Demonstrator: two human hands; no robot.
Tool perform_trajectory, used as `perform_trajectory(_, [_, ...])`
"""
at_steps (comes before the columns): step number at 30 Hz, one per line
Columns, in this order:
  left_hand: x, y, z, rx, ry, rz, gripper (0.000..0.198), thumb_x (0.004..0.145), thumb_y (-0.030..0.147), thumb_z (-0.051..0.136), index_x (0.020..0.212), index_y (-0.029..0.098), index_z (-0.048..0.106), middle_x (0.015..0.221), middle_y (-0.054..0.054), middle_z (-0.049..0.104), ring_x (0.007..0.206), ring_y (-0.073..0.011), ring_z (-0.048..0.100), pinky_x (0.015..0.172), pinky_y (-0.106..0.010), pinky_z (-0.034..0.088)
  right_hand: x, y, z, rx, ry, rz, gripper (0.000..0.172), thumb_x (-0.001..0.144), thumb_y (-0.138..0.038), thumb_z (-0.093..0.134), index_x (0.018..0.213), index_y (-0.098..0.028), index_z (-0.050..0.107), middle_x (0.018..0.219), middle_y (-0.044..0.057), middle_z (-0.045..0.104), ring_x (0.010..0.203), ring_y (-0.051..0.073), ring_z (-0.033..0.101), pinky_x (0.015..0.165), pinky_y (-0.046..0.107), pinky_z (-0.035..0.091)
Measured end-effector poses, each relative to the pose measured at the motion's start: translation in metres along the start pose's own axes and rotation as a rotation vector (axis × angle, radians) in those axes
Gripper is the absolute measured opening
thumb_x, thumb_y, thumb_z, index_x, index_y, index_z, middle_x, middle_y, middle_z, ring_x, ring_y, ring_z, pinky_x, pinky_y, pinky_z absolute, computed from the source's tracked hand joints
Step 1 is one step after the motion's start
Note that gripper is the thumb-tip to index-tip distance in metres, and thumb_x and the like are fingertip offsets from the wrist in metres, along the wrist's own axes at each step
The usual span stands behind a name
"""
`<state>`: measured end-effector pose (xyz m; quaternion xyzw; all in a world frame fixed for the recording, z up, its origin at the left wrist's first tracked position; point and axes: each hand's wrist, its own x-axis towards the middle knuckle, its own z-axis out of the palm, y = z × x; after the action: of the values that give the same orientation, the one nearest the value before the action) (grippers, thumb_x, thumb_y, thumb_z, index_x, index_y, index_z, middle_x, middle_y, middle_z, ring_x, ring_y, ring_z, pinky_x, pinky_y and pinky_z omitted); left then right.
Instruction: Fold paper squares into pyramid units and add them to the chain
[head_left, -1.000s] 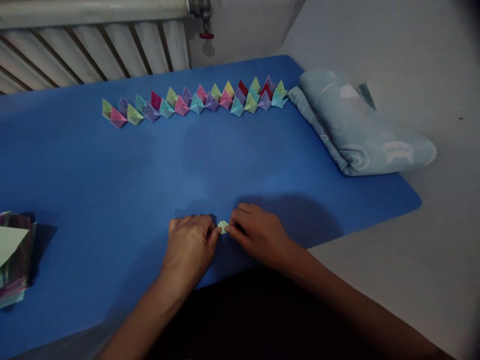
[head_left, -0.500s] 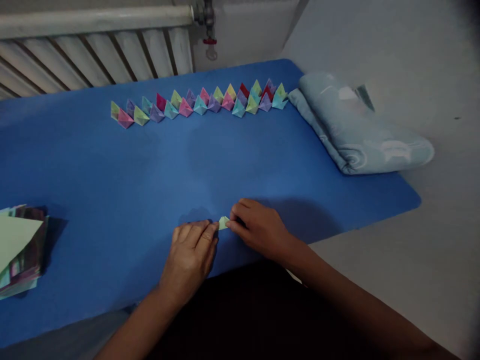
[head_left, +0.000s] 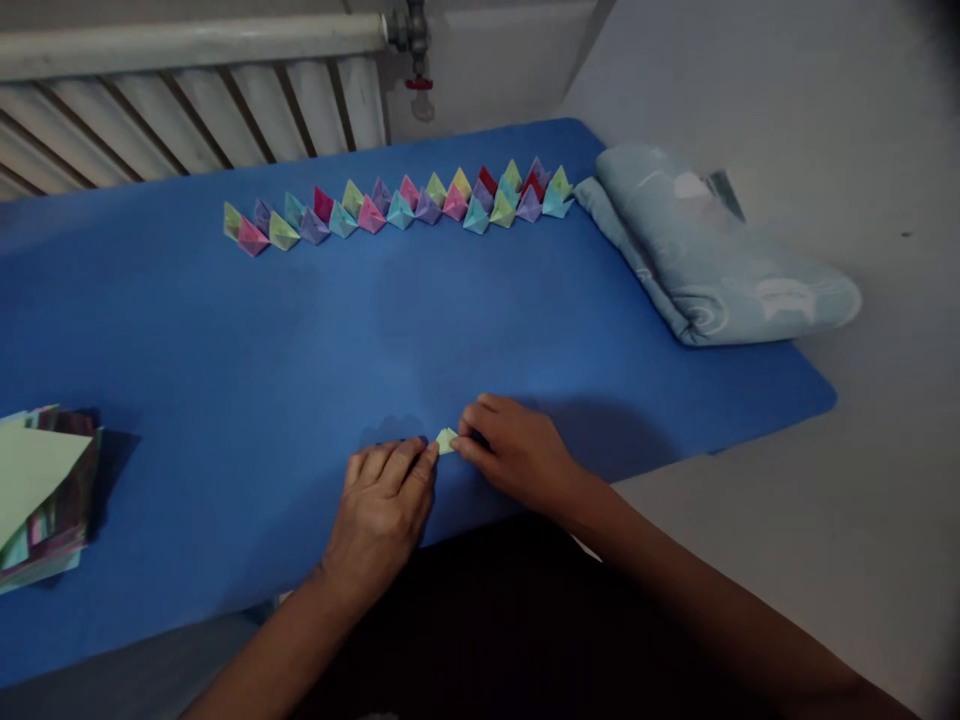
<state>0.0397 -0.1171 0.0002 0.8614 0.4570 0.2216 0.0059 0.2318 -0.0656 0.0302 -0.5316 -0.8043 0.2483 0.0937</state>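
Observation:
A small pale green folded paper (head_left: 445,441) lies between my hands near the front edge of the blue surface. My left hand (head_left: 384,505) presses its left end with the fingertips, fingers close together. Thumb and forefinger of my right hand (head_left: 517,447) pinch the paper's right end. Part of the paper is hidden under the fingers. Farther back stand several folded paper boats (head_left: 371,215) in pink, green, blue, purple, yellow and red, set in a long double row.
At the left edge lies a stack of coloured paper sheets (head_left: 56,510), a pale green sheet (head_left: 37,465) on top. A folded grey-blue blanket (head_left: 720,260) sits at the right end of the blue tabletop (head_left: 247,350). Behind stands a white radiator (head_left: 187,110) with a red-handled valve (head_left: 418,83).
Both hands stay almost where they were, holding the small folded paper. The whole view has shifted very slightly.

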Motion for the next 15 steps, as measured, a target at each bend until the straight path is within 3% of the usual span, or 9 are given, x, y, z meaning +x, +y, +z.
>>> perform_trajectory(15, [0.003,0.013,0.001,0.113,-0.027,0.011,0.034,0.093,0.017,0.052,0.125,0.010,0.058,0.119,-0.013,0.066,0.102,-0.0272,0.056,0.085,-0.042,0.044,0.003,-0.003,-0.002,-0.055,-0.059,0.006,0.016,0.090,-0.026,0.052,0.078,-0.018,0.058,0.082,0.001,0.058,0.075,0.013,0.052,0.061,0.026,0.027])
